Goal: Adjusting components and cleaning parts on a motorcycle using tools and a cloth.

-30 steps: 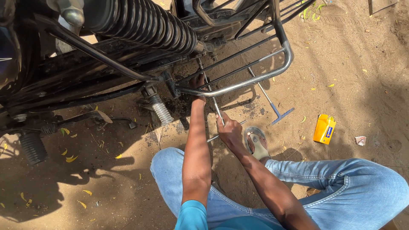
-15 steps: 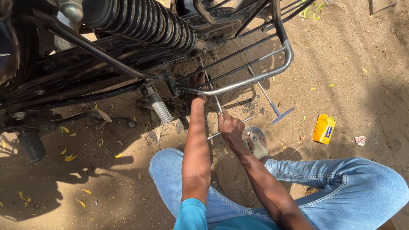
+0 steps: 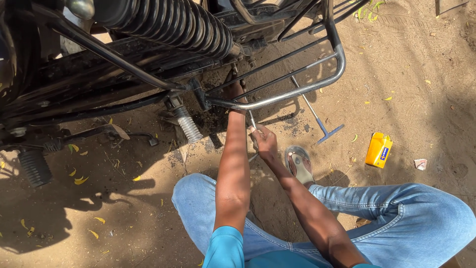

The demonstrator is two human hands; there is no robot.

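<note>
I squat on sandy ground beside a black motorcycle [image 3: 124,64]. My left hand [image 3: 236,92] reaches up under its frame, behind the chrome guard rail [image 3: 317,82], and its fingers are hidden there. My right hand [image 3: 264,141] is closed around a thin metal tool [image 3: 253,121] that points up toward the same spot under the frame. A ribbed black shock spring [image 3: 168,25] runs above, and a small grey coil spring [image 3: 189,128] hangs to the left of my left forearm.
A T-handle wrench with a blue grip [image 3: 322,124] lies in the sand beyond the rail. A small yellow box [image 3: 379,150] sits to the right with a scrap of paper [image 3: 420,164] near it. My sandalled foot [image 3: 299,165] rests by my right wrist. A footpeg [image 3: 33,166] juts out at left.
My right hand with the tool has shifted slightly up and toward the frame. My left hand stays under the frame.
</note>
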